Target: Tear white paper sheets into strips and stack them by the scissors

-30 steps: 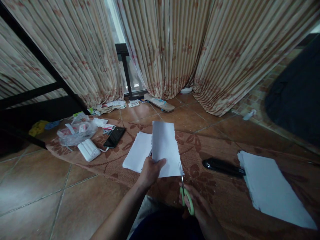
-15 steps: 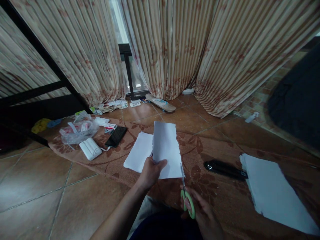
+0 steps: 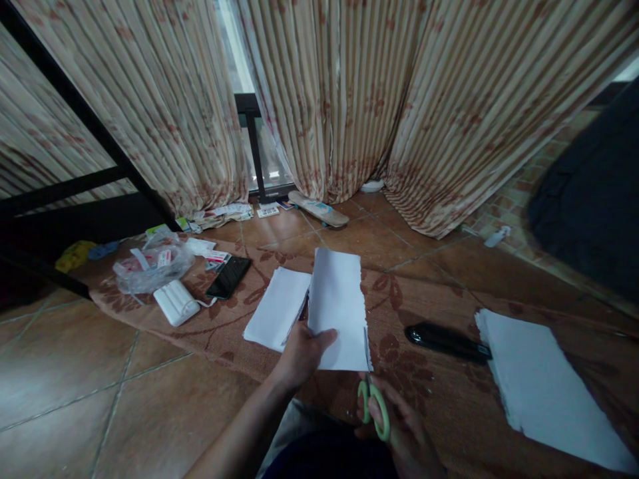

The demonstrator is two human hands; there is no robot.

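Note:
My left hand (image 3: pixel 305 351) pinches the lower left side of a white sheet of paper (image 3: pixel 337 296), thumb on top and fingers beneath. The sheet's right edge is ragged. In my right hand (image 3: pixel 397 416) are scissors (image 3: pixel 379 409) with light green handles. Their blades point up and lie along the lower right edge of the sheet; a thin strip stands apart there. Just left of the held sheet, more white paper (image 3: pixel 274 309) lies on the brown patterned cloth (image 3: pixel 224 342).
A black stapler-like object (image 3: pixel 444 340) touches a stack of white paper (image 3: pixel 544 379) on the right. To the left are a black phone (image 3: pixel 229 277), a cabled white power bank (image 3: pixel 176 302) and a plastic bag (image 3: pixel 154 266). A small skateboard (image 3: pixel 319 210) lies near the curtains.
The scissors' blades have moved onto the sheet's lower right edge, where a strip now parts from it. The held sheet sits slightly lower and further right in view.

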